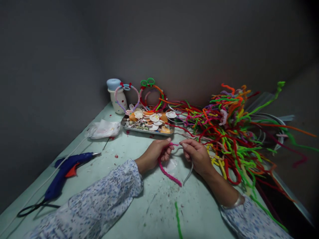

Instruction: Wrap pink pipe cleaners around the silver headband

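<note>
Near the middle of the table, my left hand (pixel 160 151) is closed, with thumb and fingers pinching a bright pink pipe cleaner (pixel 169 175). The pipe cleaner's long end hangs below that hand towards the tabletop. A short pink stretch lies at the fingertips, along a thin grey headband (pixel 188 174). My right hand (pixel 195 154) is closed on this headband, thumb and index finger pinched near its top. One leg of the band curves down below the right palm. The fingers hide how the pink piece is fixed to the band.
A blue glue gun (pixel 67 174) lies at left beside a plastic packet (pixel 104 128). Behind my hands are a metal tray (pixel 149 132) of shells, decorated headbands (pixel 127 87) and a lidded jar (pixel 116 96). Tangled pipe cleaners (pixel 224 122) spread at right; a green one (pixel 178 219) lies in front.
</note>
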`<state>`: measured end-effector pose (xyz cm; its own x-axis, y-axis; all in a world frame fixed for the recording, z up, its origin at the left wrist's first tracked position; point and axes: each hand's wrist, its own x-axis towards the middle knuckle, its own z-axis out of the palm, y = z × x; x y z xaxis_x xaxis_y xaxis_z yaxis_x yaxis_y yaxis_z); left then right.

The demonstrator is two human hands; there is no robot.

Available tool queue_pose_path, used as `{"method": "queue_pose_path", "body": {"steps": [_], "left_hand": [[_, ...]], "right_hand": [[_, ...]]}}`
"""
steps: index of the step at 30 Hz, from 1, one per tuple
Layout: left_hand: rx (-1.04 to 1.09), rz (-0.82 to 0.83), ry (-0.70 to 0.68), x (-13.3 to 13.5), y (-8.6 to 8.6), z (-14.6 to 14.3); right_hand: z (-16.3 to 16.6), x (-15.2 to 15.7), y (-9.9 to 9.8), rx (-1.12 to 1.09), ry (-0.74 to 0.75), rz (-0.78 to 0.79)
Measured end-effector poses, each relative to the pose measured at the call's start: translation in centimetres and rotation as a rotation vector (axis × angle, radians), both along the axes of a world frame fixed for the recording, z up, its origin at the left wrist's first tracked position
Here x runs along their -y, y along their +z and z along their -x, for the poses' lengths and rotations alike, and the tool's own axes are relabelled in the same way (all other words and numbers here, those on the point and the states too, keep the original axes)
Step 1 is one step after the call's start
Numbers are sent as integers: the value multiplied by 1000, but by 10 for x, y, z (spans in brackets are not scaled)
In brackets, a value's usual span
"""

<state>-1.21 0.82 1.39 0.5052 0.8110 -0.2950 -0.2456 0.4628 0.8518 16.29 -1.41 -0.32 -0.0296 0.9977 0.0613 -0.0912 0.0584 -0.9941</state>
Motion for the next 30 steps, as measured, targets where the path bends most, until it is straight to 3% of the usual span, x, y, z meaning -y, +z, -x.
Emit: {"method": "queue_pose_path", "body": {"steps": [6,11,30], "left_hand": [[124,146,-88,-5,-2,4],[128,197,-73,-5,1,3],[59,165,-29,-4,5,1]], "right_hand": [[-1,0,0,-18,26,11],[0,1,0,-16,21,12],[-1,1,1,-16,28,29]]}}
